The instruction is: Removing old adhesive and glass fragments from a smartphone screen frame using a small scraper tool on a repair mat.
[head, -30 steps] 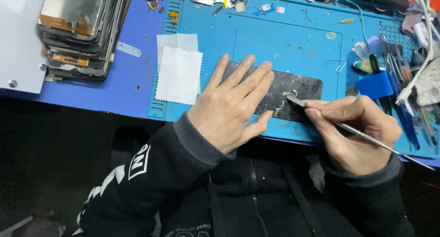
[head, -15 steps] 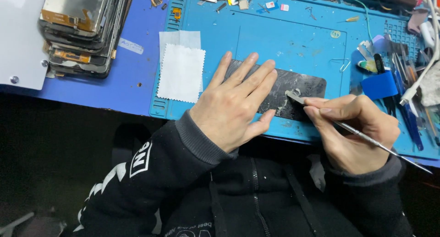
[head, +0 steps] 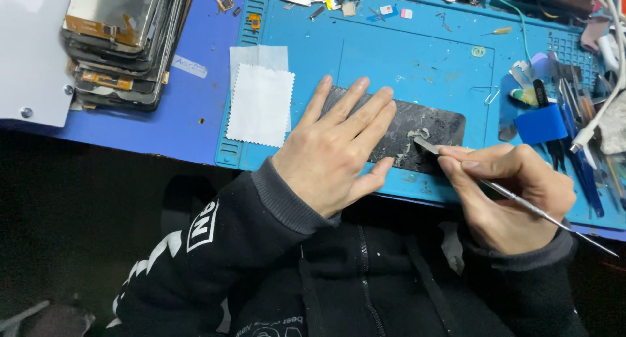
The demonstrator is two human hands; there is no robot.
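1. The right hand is pinching a thin metal spudger in a closed grip, its flat tip touching the dark panel.
2. The left hand is lying flat with fingers spread, pressing down on the left part of that panel.
3. The panel is lying on the blue work mat near its front edge, with grey residue flaking around the tip.
4. A white cloth is sitting just left of the left hand.
5. Farther left, a stack of screens is resting on the tabletop.
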